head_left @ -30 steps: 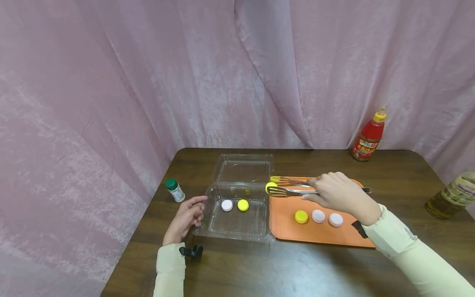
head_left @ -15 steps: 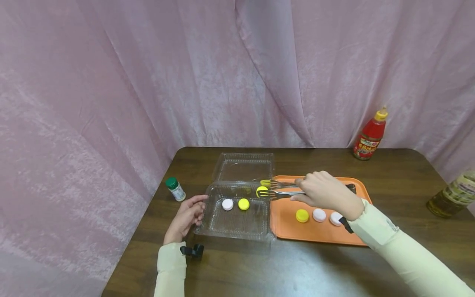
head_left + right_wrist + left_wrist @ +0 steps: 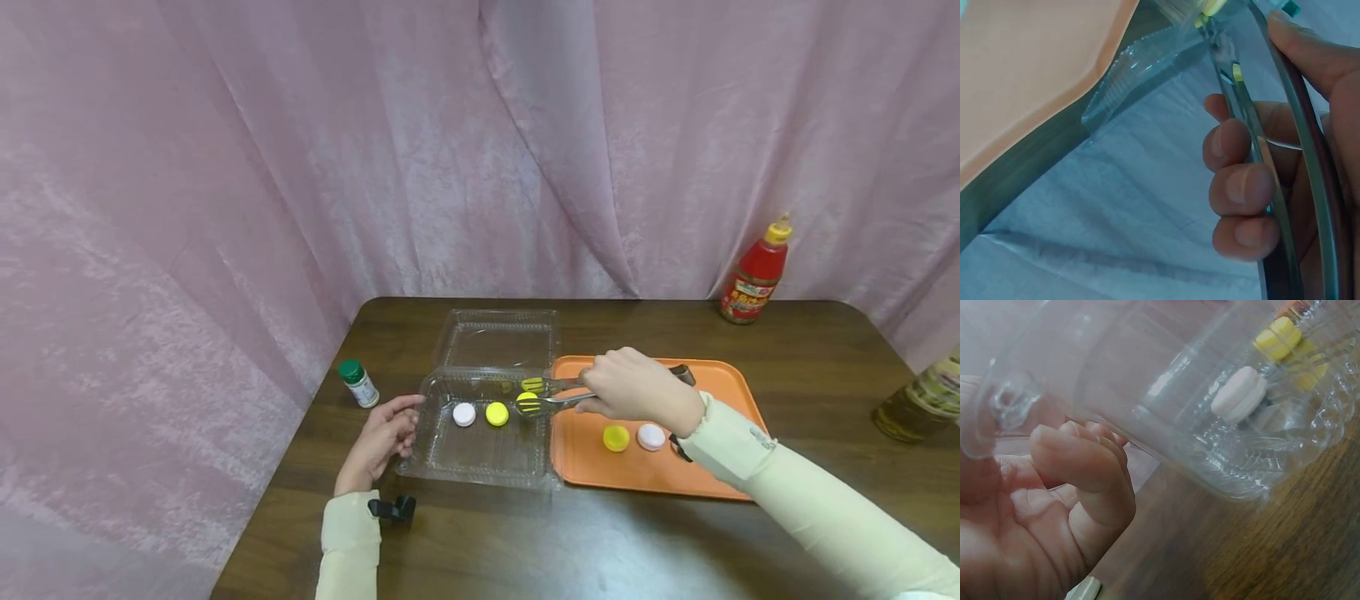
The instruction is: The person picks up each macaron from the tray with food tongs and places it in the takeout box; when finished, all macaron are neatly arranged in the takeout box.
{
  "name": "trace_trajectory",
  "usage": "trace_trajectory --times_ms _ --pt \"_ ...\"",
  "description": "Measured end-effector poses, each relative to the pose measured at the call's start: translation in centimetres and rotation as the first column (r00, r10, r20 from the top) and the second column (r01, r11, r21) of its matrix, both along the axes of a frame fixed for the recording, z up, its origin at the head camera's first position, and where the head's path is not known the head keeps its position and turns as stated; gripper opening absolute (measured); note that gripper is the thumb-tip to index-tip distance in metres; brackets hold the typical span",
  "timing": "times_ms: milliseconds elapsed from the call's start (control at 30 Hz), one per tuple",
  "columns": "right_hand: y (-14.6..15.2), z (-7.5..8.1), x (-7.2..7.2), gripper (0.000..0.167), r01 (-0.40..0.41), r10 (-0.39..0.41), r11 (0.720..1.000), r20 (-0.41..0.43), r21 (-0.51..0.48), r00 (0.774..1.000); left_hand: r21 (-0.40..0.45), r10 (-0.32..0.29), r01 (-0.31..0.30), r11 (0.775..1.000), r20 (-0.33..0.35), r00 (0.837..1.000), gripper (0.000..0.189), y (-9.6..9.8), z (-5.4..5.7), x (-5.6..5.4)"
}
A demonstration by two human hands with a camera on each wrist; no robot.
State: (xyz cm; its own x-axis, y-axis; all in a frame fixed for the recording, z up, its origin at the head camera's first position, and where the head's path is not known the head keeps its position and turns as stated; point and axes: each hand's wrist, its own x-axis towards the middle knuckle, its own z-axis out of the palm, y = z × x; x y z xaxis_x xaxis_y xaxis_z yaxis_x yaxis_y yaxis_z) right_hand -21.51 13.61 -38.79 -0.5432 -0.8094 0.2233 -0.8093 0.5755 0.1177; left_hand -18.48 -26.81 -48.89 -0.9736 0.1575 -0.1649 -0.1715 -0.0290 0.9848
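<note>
My left hand [image 3: 384,437] holds the left rim of a clear plastic clamshell box [image 3: 480,472], its lid folded back. In the left wrist view, the box's corner overlaps the curled fingers [image 3: 1094,487]. Inside the box lie a white macaron [image 3: 464,414] and a yellow macaron [image 3: 497,413]. My right hand [image 3: 633,385] grips metal tongs [image 3: 566,401], fingers and thumb round their two arms. Between the slotted tong ends sits another yellow macaron [image 3: 528,398], low over the box's right part.
An orange tray [image 3: 592,471] stands right of the box, bearing a yellow macaron [image 3: 617,437] and a white macaron [image 3: 651,437]. A green-capped shaker [image 3: 359,384] stands left, a red sauce bottle [image 3: 757,275] at the back, an oil bottle [image 3: 918,400] far right.
My right hand has moved left with the tongs, carrying the yellow macaron from the tray's left edge to over the box. The sleeve now covers one white macaron. My left hand stays at the rim.
</note>
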Motion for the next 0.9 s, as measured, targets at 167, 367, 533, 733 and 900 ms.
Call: trace_trajectory --times_ms 167,367,533,733,900 --pt "-1.0 0.5 -0.2 0.052 -0.007 0.007 0.999 -0.002 0.05 1.0 0.001 0.0 0.0 1.0 0.004 1.0 0.055 0.1 0.0 0.1" --pt "-2.5 1.3 -0.2 0.046 -0.039 0.047 0.991 -0.056 0.128 0.997 -0.009 0.009 -0.009 1.0 0.001 1.0 0.055 0.1 0.1 0.0" --pt "-3.7 1.3 -0.3 0.042 -0.071 0.085 0.982 -0.073 0.175 0.994 -0.011 0.011 -0.011 1.0 0.003 1.0 0.054 0.0 0.2 -0.1" --pt "-4.4 1.4 0.1 0.047 -0.071 0.092 0.979 -0.102 0.192 0.991 -0.013 0.01 -0.01 1.0 0.0 1.0 0.055 0.2 0.2 0.0" --pt "-4.8 1.7 0.3 0.053 -0.032 0.049 0.985 -0.096 0.172 0.994 -0.012 0.026 -0.025 1.0 0.007 1.0 0.054 0.1 0.2 0.0"
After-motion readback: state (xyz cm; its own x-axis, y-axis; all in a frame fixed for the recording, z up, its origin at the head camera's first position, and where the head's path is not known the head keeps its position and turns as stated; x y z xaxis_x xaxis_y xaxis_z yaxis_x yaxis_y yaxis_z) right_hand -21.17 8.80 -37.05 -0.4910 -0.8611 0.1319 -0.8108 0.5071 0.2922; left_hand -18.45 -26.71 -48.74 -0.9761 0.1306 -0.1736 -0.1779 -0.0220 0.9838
